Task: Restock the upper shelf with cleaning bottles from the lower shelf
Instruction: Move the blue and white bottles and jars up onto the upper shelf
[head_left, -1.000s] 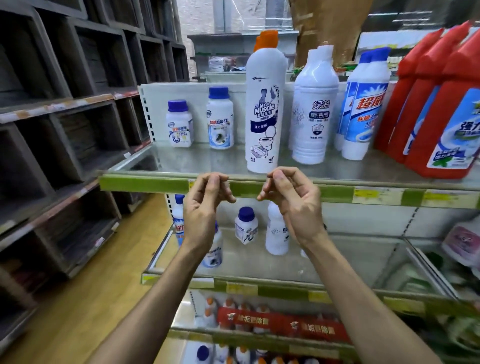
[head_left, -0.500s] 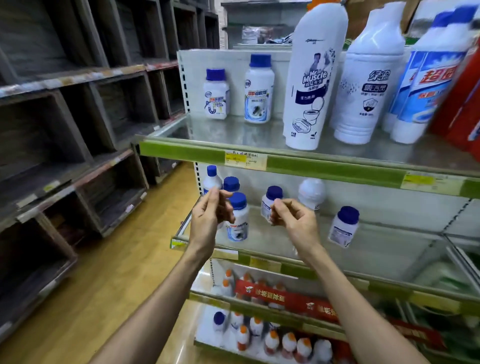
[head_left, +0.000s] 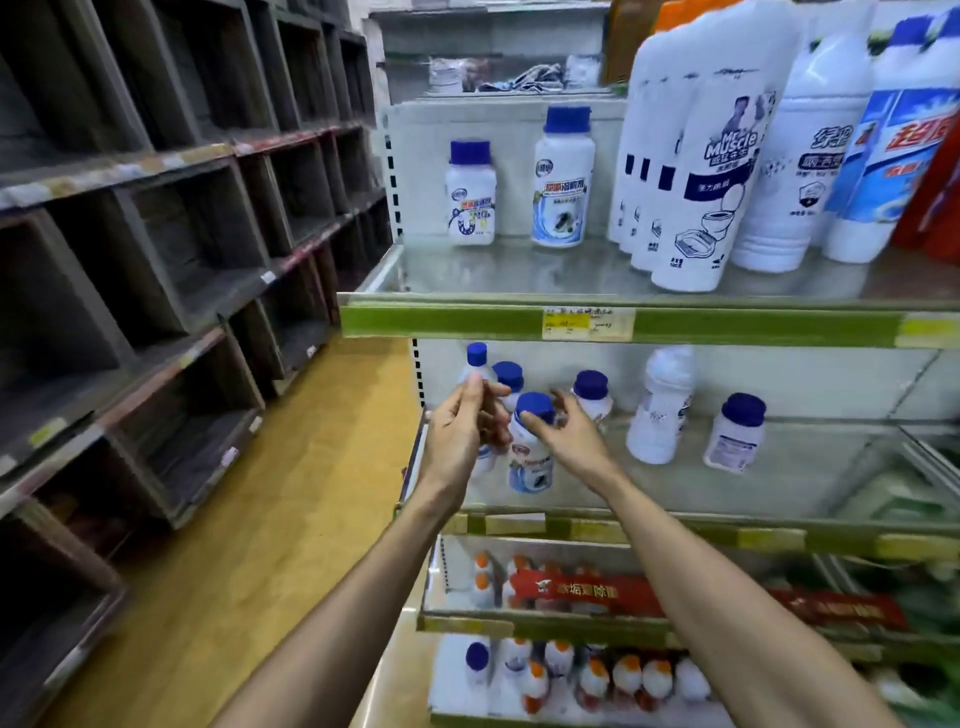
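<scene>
The lower shelf (head_left: 779, 483) carries several small white bottles with blue caps. My right hand (head_left: 574, 444) reaches to the front bottle (head_left: 530, 467); its thumb tip touches the blue cap and its fingers are spread beside it. My left hand (head_left: 457, 436) is in front of a slim blue-capped bottle (head_left: 477, 358) at the shelf's left end, fingers loosely curved, and grips nothing that I can see. Above, on the upper shelf (head_left: 493, 273), stand two small blue-capped bottles (head_left: 470, 197) (head_left: 563, 182), with bare room around them.
Tall white toilet-cleaner bottles (head_left: 696, 171) and red bottles crowd the upper shelf's right side. A green price rail (head_left: 441, 322) juts out above my hands. Lower shelves hold orange-capped bottles (head_left: 587, 675). Dark wooden shelving (head_left: 156, 260) lines the left, across a yellow floor (head_left: 249, 545).
My view dropped and shifted left. Both hands moved down from the upper shelf's rail to the lower shelf's bottles and opened a little.
</scene>
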